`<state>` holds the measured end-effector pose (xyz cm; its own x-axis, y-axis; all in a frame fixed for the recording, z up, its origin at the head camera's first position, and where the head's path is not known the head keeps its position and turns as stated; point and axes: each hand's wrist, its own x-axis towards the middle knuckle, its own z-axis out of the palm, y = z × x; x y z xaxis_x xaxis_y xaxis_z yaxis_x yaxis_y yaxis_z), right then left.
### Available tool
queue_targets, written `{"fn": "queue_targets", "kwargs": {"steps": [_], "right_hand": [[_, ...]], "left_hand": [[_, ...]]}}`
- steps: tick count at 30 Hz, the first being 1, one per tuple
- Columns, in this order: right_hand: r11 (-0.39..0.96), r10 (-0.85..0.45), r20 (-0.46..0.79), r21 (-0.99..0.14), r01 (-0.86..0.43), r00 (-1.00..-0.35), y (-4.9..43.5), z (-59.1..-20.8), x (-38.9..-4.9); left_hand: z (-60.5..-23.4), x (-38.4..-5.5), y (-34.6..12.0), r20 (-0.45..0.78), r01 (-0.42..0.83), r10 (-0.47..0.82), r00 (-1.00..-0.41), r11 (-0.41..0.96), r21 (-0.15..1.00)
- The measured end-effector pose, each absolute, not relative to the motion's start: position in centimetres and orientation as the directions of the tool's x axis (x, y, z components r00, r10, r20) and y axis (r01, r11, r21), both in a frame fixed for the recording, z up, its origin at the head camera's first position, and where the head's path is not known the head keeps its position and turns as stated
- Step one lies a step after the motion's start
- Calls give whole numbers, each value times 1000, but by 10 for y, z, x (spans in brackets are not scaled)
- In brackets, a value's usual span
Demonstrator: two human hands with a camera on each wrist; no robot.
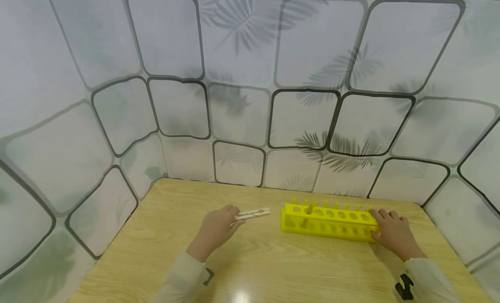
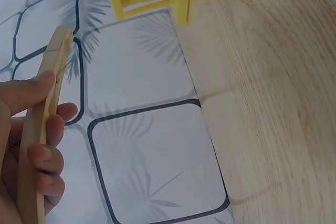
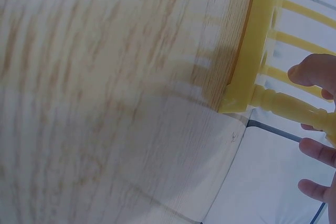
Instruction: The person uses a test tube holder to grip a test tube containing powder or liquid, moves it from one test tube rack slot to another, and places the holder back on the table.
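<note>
My left hand (image 1: 218, 228) grips a wooden test tube holder (image 1: 254, 214), its jaw end pointing right toward the rack. Seen from the left wrist, thumb and curled fingers wrap the holder's wooden arms (image 2: 34, 145). A yellow test tube rack (image 1: 330, 233) with a row of round holes and pegs along the back is on the table to the right. A tube-like thing (image 1: 309, 209) stands in a hole near its left end. My right hand (image 1: 394, 233) holds the rack's right end, thumb in front and fingers over the top. The right wrist view shows the thumb (image 3: 310, 72) beside the end post (image 3: 291, 106).
The wood-grain table (image 1: 250, 264) meets a patterned wall covering (image 1: 242, 116) along its back edge, close behind the rack. The same covering lines the left and right sides.
</note>
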<state>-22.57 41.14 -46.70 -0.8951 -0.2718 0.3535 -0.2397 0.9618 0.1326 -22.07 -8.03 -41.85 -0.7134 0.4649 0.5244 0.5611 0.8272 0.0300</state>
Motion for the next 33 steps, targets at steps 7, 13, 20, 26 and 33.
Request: {"fn": "queue_targets", "kwargs": {"steps": [7,13,20,26,33], "right_hand": [[964,-263,343,134,-230,-902,413,-470,-225],[967,-251,325,131,-219,-912,413,-472,-224],[965,-258,334,144,-221,-907,413,-472,-225],[965,-257,342,136,-223,-904,413,-472,-226],[967,-252,338,130,-220,-907,414,-474,-227]], "left_hand": [[-418,-221,-78,549,562,457,-699,827,26],[-419,-222,-75,555,562,460,-693,827,16],[-418,-222,-70,564,575,467,-681,818,18],[-414,-225,-63,578,590,470,-667,807,23],[-411,-231,-53,570,603,484,-664,797,26]]}}
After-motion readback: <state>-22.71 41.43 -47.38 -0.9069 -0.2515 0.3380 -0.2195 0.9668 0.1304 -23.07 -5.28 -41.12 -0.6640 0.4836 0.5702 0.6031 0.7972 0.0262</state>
